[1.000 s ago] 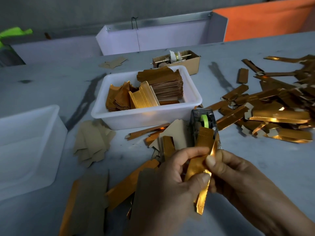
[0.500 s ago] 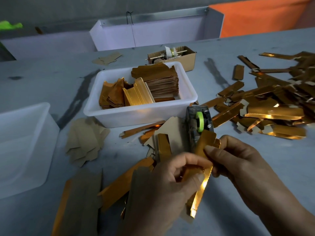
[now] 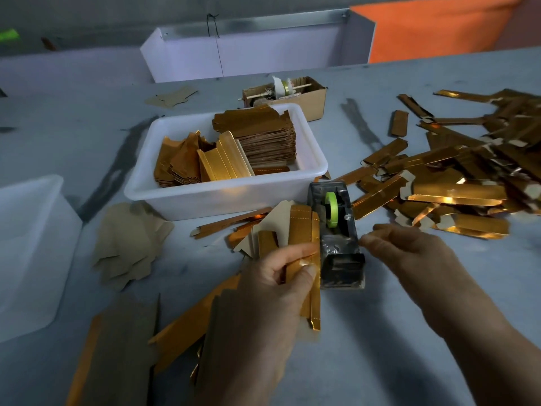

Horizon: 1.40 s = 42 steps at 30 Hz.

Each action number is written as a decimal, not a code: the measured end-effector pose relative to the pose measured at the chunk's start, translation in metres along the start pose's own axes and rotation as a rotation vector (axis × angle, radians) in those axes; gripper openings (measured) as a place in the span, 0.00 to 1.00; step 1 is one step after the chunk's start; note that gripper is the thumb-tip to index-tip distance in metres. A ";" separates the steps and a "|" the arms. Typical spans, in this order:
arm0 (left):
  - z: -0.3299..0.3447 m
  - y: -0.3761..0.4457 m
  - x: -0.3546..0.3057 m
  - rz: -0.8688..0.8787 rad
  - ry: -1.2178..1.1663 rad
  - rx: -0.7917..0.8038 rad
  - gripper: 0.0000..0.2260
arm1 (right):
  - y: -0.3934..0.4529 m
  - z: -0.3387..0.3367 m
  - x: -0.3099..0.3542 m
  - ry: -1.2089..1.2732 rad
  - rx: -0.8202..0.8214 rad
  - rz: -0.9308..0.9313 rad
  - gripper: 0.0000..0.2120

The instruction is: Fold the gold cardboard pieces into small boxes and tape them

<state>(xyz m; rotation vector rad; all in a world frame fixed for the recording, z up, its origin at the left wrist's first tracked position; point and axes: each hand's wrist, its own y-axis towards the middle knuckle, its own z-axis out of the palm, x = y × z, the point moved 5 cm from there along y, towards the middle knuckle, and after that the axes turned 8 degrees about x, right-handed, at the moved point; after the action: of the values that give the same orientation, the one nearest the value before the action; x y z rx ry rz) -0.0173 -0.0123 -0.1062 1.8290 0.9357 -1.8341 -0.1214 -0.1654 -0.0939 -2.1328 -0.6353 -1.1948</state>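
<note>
Two hands, left hand (image 3: 272, 276) pinching gold cardboard piece (image 3: 304, 259), right hand (image 3: 409, 253) perhaps touching tape dispenser (image 3: 336, 235)

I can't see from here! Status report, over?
Left hand grips folded gold piece. Right hand at tape dispenser, fingers pinched. Nothing blocking.

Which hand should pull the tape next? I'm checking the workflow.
The right hand. Its fingers are empty and sit beside the dispenser, apparently reaching toward it, while the left hand is busy pinching the folded gold piece shut.
</note>
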 end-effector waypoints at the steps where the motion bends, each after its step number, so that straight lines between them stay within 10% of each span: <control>1: 0.004 0.001 0.000 0.010 -0.008 0.004 0.12 | 0.001 0.006 -0.002 0.004 0.036 0.016 0.05; 19: 0.024 0.012 0.006 0.032 -0.037 0.040 0.17 | 0.000 0.020 0.004 0.301 -0.142 -0.108 0.07; 30: 0.029 0.009 -0.002 0.073 -0.035 0.147 0.16 | -0.025 0.026 0.003 -0.308 -0.215 -0.203 0.08; 42: 0.037 0.008 -0.004 0.136 0.062 0.248 0.14 | -0.031 0.039 -0.018 -0.193 -0.257 -0.252 0.06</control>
<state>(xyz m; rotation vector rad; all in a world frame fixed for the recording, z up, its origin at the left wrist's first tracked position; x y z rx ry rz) -0.0380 -0.0441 -0.1069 2.0507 0.6073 -1.8876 -0.1275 -0.1184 -0.1177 -2.4618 -0.8997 -1.2695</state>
